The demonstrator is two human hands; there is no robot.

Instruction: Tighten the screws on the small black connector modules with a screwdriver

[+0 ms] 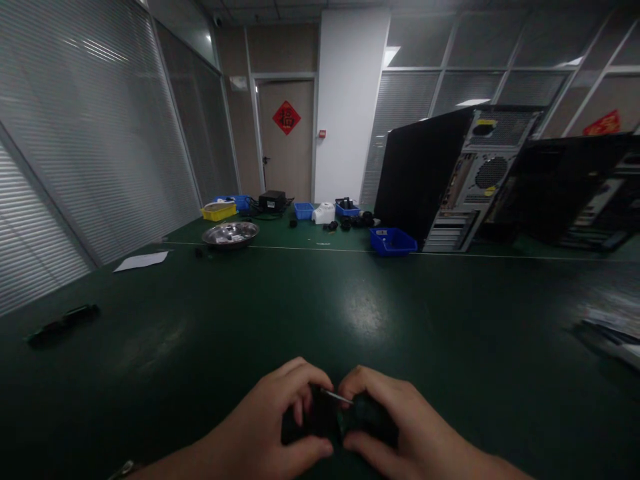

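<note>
At the bottom centre, my left hand (280,417) curls its fingers and thumb around a dark object (320,417) that blends into the green table. My right hand (395,413) grips the right side of the same dark bulk, its thumb below and index finger above. Between the two index fingertips lies a thin, pale metallic strip (338,397). A little green shows on the dark part between the hands. Whether this is one piece or two is too dark to tell.
The green table (300,307) holds a metal bowl (231,235), a white paper (143,261), a blue bin (393,241), a black computer case (425,173), a dark tool-like item (63,325) at left, and small trays and dark parts along the back.
</note>
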